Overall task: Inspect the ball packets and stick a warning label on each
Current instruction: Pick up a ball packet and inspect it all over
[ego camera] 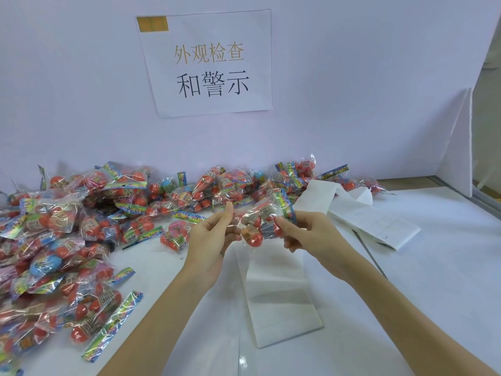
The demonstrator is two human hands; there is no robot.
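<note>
Both hands (214, 234) (306, 232) pinch one ball packet (260, 223) in a fingertip grip.

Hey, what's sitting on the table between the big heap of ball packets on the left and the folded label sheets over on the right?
In the head view, a white paper strip lies there; above it both hands hold one ball packet.

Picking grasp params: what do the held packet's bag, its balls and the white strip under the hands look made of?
Held ball packet: bag looks like thin clear glossy plastic film; it crinkles and glints. Balls inside: smooth, possibly rubber or plastic; unclear. White strip: probably label backing paper, slight sheen, lying flat.
</note>
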